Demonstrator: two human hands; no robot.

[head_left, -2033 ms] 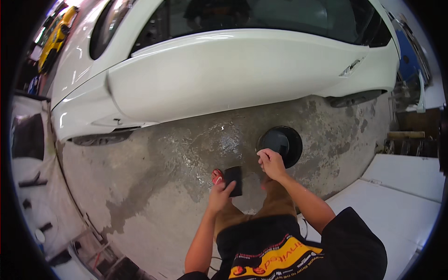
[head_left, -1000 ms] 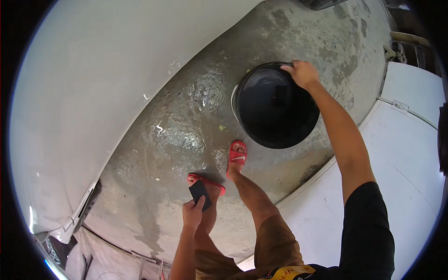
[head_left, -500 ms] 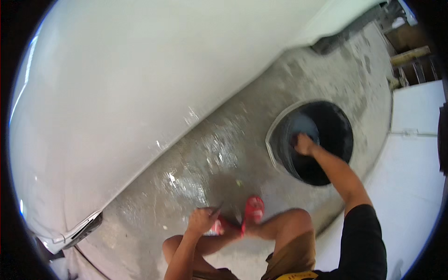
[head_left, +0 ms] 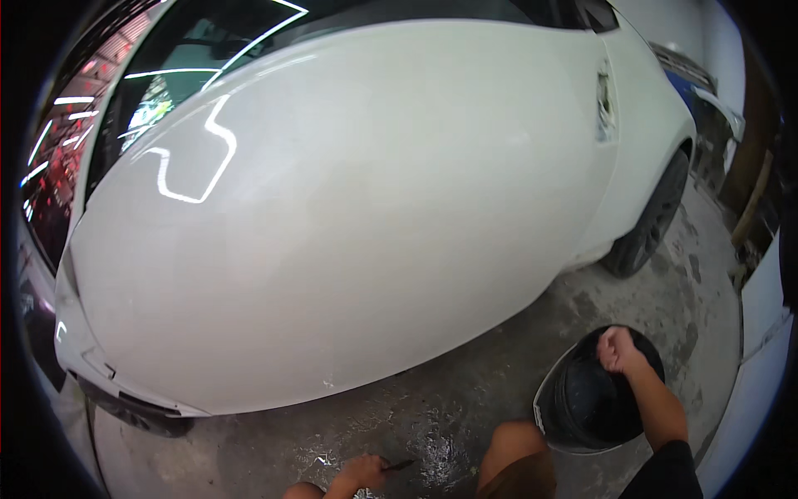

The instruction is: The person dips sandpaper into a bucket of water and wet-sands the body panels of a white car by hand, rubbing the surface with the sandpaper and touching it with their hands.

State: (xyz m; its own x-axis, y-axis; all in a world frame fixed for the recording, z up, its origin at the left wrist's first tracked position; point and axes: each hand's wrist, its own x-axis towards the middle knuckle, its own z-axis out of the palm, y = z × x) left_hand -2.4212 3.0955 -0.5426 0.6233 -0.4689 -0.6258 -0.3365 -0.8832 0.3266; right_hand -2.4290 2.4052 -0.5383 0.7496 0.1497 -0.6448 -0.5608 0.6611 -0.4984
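Observation:
My right hand [head_left: 615, 349] is closed above the far rim of a black bucket [head_left: 573, 407] on the floor to my right. Its fingers hide whatever they may hold. Low in the picture, my left hand [head_left: 363, 471] is closed around a thin dark piece [head_left: 401, 466] whose end sticks out to the right. Before me stands a car with a large, smooth off-white door panel [head_left: 374, 200], glossy with reflected lamps. Neither hand touches the panel.
The concrete floor [head_left: 432, 441] is wet and shiny by my left hand. A car wheel [head_left: 657, 220] stands beyond the bucket. White boards [head_left: 761, 299] lean along the right side, and the car's window [head_left: 374, 12] runs along the top.
My right hand has come up out of the bucket to above its rim. My view has tilted up, showing more of the car. The left hand still holds the thin dark piece.

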